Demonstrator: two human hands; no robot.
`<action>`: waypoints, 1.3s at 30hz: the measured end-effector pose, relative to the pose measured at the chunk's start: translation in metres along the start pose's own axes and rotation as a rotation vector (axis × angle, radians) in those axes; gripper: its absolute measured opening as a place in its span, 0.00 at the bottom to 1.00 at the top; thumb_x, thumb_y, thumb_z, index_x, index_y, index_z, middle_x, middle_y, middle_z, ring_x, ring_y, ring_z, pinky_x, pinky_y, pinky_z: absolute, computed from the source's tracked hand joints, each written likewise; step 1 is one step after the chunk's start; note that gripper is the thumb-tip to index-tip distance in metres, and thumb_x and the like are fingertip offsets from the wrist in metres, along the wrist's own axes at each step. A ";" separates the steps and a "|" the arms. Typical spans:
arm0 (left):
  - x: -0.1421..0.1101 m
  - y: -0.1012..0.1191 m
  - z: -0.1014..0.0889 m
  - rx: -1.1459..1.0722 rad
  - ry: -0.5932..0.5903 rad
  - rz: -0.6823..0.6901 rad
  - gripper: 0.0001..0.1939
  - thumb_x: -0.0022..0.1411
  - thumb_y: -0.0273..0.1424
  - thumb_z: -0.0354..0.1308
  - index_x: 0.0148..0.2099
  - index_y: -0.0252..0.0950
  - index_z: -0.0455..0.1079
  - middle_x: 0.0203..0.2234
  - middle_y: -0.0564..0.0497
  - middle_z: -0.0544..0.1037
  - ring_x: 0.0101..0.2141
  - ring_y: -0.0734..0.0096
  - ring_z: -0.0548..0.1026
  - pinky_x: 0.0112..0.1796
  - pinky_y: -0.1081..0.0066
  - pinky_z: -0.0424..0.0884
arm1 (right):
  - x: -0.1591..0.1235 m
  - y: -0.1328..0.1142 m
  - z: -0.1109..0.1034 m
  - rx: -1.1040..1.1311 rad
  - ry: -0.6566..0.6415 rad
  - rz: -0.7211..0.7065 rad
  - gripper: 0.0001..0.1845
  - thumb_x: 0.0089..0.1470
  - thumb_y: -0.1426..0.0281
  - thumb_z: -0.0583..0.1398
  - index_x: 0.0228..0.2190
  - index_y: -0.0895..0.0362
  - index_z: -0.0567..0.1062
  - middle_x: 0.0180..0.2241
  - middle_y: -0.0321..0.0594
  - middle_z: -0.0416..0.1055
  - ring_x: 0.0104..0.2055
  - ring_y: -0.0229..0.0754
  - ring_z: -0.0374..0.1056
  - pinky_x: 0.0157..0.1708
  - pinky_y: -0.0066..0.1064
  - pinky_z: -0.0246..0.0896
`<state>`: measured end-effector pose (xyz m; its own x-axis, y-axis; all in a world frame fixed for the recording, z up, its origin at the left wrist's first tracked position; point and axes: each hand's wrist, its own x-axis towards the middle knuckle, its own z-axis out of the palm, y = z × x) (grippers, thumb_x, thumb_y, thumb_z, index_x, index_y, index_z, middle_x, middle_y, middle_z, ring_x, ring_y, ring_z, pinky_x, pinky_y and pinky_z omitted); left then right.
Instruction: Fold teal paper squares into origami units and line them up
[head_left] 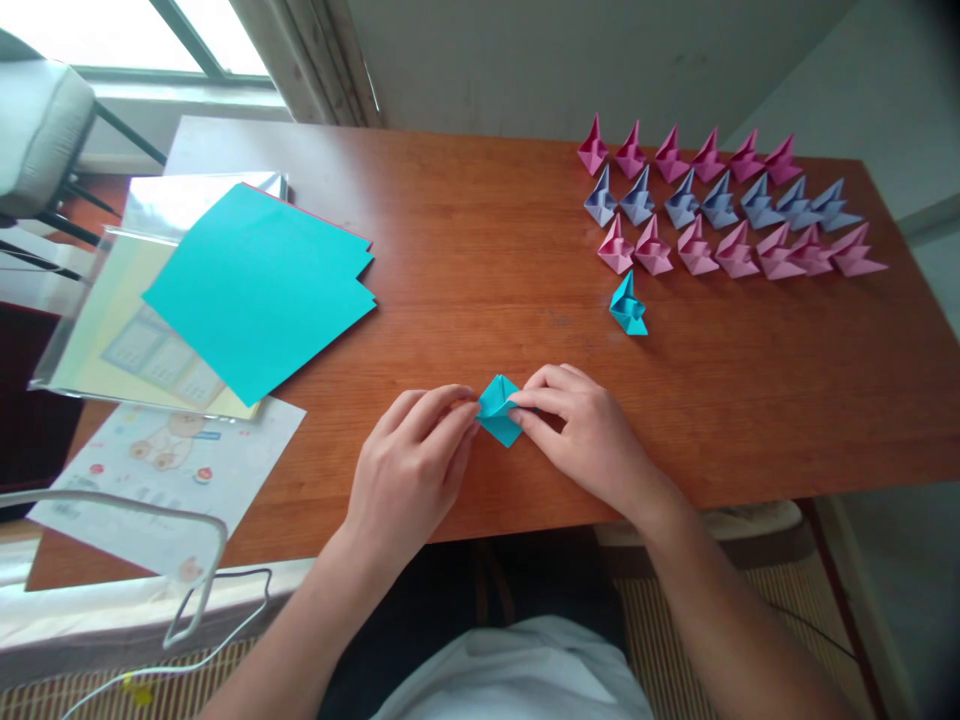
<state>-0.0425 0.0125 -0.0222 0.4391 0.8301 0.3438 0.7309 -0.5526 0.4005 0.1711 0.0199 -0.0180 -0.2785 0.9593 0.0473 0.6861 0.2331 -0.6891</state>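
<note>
A small teal folded paper piece (498, 408) lies on the brown wooden table (480, 260) near its front edge. My left hand (414, 462) pinches its left side with closed fingers. My right hand (581, 425) presses and pinches its right side, fingers bent together. A finished teal origami figure (628, 305) stands a little beyond my right hand. Behind it stand rows of finished figures: pink (688, 155), blue-lilac (718, 203) and pink (739, 252).
A stack of teal paper sheets (259, 285) lies at the left on a clear plastic sleeve (112, 300). A printed sheet with cartoon drawings (161, 470) lies at the front left. A grey chair (37, 130) stands by the window.
</note>
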 end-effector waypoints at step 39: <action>0.005 0.002 0.003 0.056 -0.054 -0.139 0.06 0.70 0.31 0.59 0.39 0.38 0.75 0.38 0.48 0.79 0.40 0.61 0.74 0.42 0.61 0.70 | -0.005 -0.005 0.012 -0.049 0.105 0.001 0.05 0.61 0.69 0.65 0.33 0.51 0.83 0.33 0.38 0.76 0.39 0.44 0.68 0.42 0.37 0.65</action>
<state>-0.0375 0.0155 -0.0221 0.3579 0.9020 0.2416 0.8139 -0.4281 0.3928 0.1607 0.0117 -0.0238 -0.2078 0.9703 0.1239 0.7189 0.2374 -0.6534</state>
